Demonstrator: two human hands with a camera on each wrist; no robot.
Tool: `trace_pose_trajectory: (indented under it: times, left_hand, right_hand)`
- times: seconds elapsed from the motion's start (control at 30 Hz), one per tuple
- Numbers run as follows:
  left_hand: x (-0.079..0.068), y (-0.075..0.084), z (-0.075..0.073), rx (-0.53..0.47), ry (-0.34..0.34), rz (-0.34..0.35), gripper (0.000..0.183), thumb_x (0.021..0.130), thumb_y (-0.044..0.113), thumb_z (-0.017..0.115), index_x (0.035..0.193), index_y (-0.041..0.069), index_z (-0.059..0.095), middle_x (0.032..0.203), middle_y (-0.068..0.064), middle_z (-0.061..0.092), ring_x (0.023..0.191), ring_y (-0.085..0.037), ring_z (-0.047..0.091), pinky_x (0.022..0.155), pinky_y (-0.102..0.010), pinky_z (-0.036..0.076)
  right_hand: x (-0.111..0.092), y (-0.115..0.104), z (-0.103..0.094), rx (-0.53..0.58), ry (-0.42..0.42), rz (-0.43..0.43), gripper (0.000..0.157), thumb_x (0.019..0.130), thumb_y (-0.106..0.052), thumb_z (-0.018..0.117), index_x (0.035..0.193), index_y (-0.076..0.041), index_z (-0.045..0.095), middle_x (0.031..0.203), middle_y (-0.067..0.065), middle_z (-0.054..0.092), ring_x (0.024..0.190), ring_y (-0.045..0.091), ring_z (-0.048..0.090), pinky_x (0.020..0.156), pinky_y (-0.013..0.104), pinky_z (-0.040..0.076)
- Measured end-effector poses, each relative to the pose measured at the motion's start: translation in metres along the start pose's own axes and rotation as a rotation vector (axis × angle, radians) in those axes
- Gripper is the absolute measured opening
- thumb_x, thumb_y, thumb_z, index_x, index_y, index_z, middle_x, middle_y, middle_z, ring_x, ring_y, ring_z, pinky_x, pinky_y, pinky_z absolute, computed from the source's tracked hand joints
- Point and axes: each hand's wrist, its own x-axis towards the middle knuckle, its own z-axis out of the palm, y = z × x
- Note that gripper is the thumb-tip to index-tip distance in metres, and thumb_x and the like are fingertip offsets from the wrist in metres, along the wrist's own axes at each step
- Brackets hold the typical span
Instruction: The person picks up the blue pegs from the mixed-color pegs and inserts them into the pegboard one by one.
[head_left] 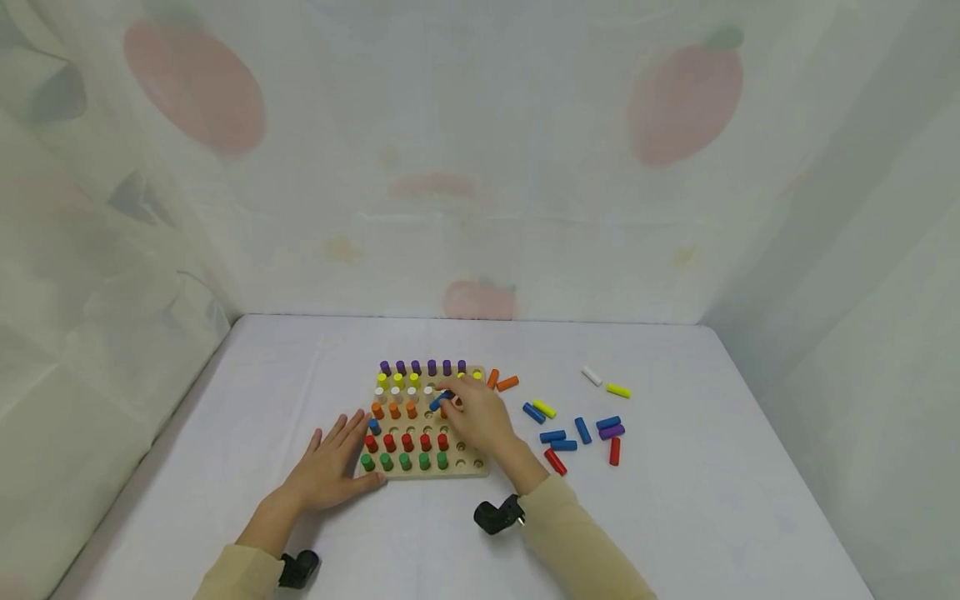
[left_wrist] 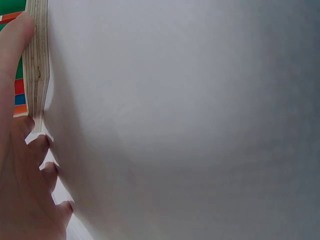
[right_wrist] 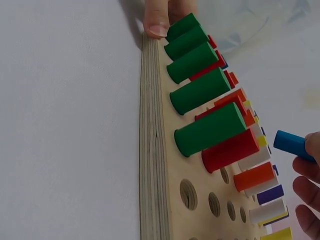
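Note:
A wooden pegboard [head_left: 471,475] lies on the table, bearing rows of coloured pegs: purple at the back, then yellow, white, orange, a single blue peg [head_left: 374,427], red, and green at the front. My right hand [head_left: 482,419] pinches another blue peg [right_wrist: 290,143] between thumb and fingers, tilted, above the board's middle rows. Fingers spread, my left hand [head_left: 327,471] rests at the board's left side, its thumb at the front left corner. In the right wrist view, empty holes [right_wrist: 188,194] show beside the last green peg [right_wrist: 212,129].
Loose pegs lie right of the board: two orange ones [head_left: 507,383], several blue ones [head_left: 582,431], two yellow [head_left: 618,390], two red [head_left: 615,452], one white [head_left: 592,376] and one purple [head_left: 612,432]. Printed cloth [head_left: 480,242] stands behind the table.

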Motion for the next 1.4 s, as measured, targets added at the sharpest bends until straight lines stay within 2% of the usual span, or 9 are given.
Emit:
trace_pose_trajectory:
  times: [0.13, 0.33, 0.6, 1.0, 1.2, 1.4]
  left_hand:
    - [0.0, 0.001, 0.0, -0.004, 0.005, 0.002, 0.101, 0.073, 0.068, 0.059, 0.146, 0.009, 0.024, 0.151, -0.012, 0.024, 0.137, -0.04, 0.02, 0.106, -0.065, 0.012]
    - [-0.001, 0.001, -0.001, -0.005, 0.025, 0.007, 0.1, 0.073, 0.067, 0.06, 0.146, 0.008, 0.026, 0.15, -0.014, 0.025, 0.136, -0.041, 0.021, 0.105, -0.066, 0.013]
    - [0.001, 0.0, 0.002, 0.003, -0.003, -0.012, 0.101, 0.072, 0.07, 0.057, 0.147, 0.01, 0.023, 0.152, -0.011, 0.023, 0.138, -0.039, 0.019, 0.106, -0.065, 0.01]
    - [0.0, -0.001, 0.001, 0.0, -0.007, -0.01, 0.101, 0.072, 0.071, 0.056, 0.147, 0.011, 0.023, 0.152, -0.011, 0.023, 0.138, -0.04, 0.019, 0.106, -0.065, 0.011]
    - [0.0, -0.002, 0.001, 0.009, -0.01, -0.011, 0.102, 0.072, 0.072, 0.055, 0.147, 0.012, 0.022, 0.152, -0.011, 0.022, 0.138, -0.039, 0.019, 0.106, -0.065, 0.011]
    - [0.0, -0.001, 0.001, 0.001, -0.011, -0.012, 0.102, 0.072, 0.071, 0.056, 0.147, 0.011, 0.023, 0.152, -0.011, 0.022, 0.138, -0.039, 0.018, 0.106, -0.065, 0.011]
  right_hand:
    - [0.002, -0.002, 0.004, 0.037, -0.01, 0.027, 0.029, 0.089, -0.025, 0.061, 0.117, -0.017, 0.061, 0.103, -0.003, 0.063, 0.078, 0.007, 0.054, 0.062, 0.014, 0.046]
    - [0.005, -0.005, 0.012, 0.089, -0.017, 0.04, 0.025, 0.087, -0.024, 0.064, 0.11, -0.017, 0.057, 0.097, -0.005, 0.063, 0.078, 0.004, 0.056, 0.063, 0.012, 0.046]
    - [0.007, -0.01, 0.016, 0.101, -0.053, 0.057, 0.023, 0.087, -0.025, 0.064, 0.108, -0.02, 0.057, 0.101, -0.006, 0.062, 0.071, 0.004, 0.048, 0.057, 0.011, 0.042]
    - [0.011, -0.021, 0.023, 0.062, -0.098, 0.023, 0.021, 0.088, -0.026, 0.062, 0.108, -0.02, 0.06, 0.102, -0.009, 0.06, 0.081, 0.003, 0.052, 0.068, 0.012, 0.046]
    - [0.014, -0.026, 0.024, 0.049, -0.109, -0.021, 0.017, 0.088, -0.025, 0.063, 0.104, -0.02, 0.061, 0.096, -0.008, 0.062, 0.084, 0.007, 0.058, 0.067, 0.011, 0.046]
    - [0.016, -0.033, 0.029, 0.014, -0.104, -0.061, 0.02, 0.088, -0.025, 0.063, 0.107, -0.02, 0.063, 0.099, -0.009, 0.064, 0.079, 0.002, 0.054, 0.066, 0.01, 0.045]
